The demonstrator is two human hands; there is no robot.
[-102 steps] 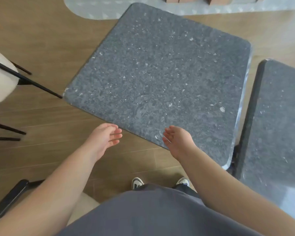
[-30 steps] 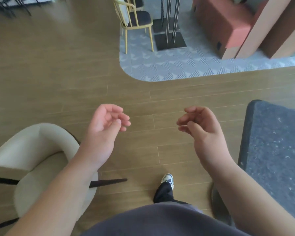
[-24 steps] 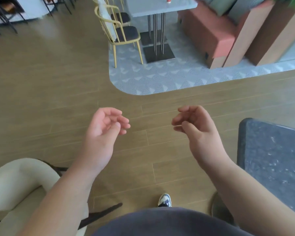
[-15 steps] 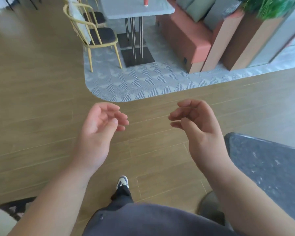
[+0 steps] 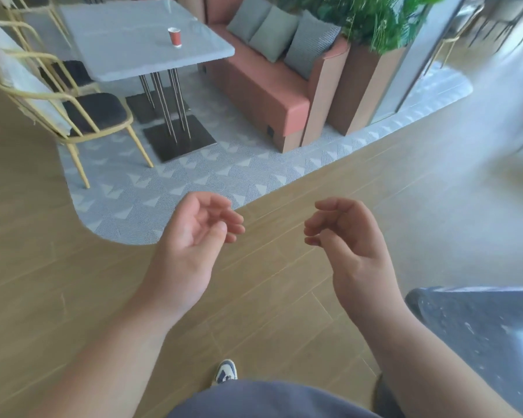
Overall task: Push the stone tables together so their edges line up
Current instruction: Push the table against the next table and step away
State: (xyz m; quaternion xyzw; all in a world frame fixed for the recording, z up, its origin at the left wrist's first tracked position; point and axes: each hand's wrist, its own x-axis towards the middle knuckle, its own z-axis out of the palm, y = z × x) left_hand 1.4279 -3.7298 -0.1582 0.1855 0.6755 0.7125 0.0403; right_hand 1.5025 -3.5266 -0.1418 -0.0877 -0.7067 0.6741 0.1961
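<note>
Only a corner of one dark speckled stone table [image 5: 477, 321] shows, at the lower right, just right of my right forearm. Both hands hang in the air over the wooden floor, touching nothing. My left hand [image 5: 191, 245] is at centre-left, palm turned inward, fingers loosely curled and apart. My right hand [image 5: 351, 248] is at centre-right, fingers also loosely curled, holding nothing. The second stone table is out of view.
Ahead on a grey patterned floor patch [image 5: 175, 188] stand a pale grey table [image 5: 139, 40] with a red paper cup [image 5: 175, 37], yellow metal chairs [image 5: 73, 110], a salmon bench [image 5: 263, 82] with cushions and a planter [image 5: 372, 79]. My shoe [image 5: 225, 372] is on the wooden floor.
The view has swung up and left, away from the two stone tables. My hands left the table edge and now float empty; the beige chair has dropped out of sight.
</note>
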